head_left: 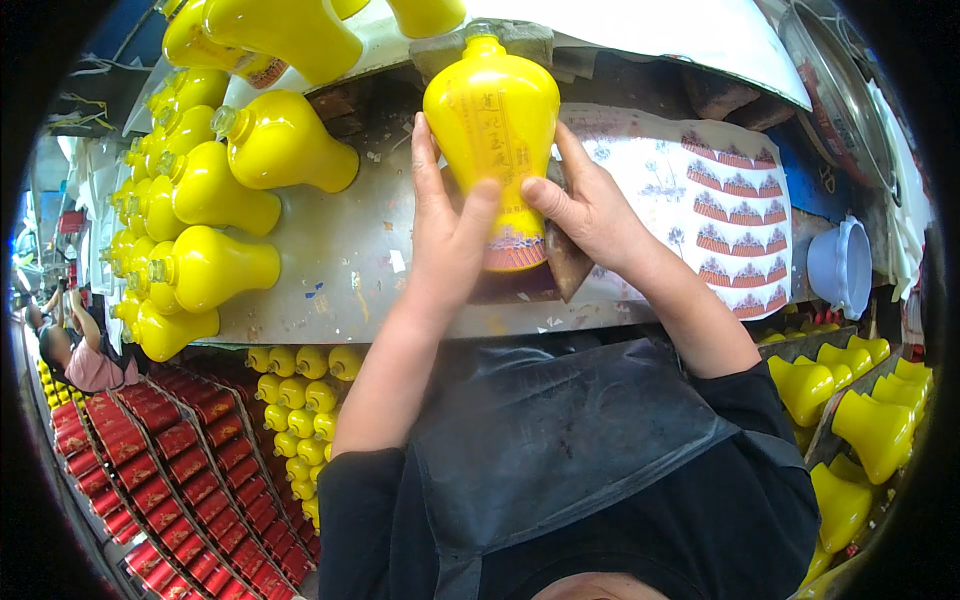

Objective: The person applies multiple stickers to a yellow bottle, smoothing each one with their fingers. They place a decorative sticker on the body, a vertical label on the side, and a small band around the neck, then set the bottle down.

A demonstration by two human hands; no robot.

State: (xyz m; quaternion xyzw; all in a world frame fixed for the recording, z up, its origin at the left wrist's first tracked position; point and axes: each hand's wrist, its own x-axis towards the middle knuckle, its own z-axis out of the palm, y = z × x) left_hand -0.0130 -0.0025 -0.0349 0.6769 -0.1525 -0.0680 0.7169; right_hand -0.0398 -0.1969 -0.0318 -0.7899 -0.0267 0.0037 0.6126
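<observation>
Both hands clasp the yellow bottle [492, 130] on the bench [330, 260], left hand [447, 225] and right hand [590, 205] pressing its band decal down, decal sheet [715, 215] alongside, plain bottles [215, 195] apparently waiting.

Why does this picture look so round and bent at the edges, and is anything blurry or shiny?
Head view: the fisheye lens leaves black corners and bows the worktable's edge. The yellow bottle, held by the left hand and right hand, is sharp under even light with soft glare; the red boxes near the rim look softer.
</observation>
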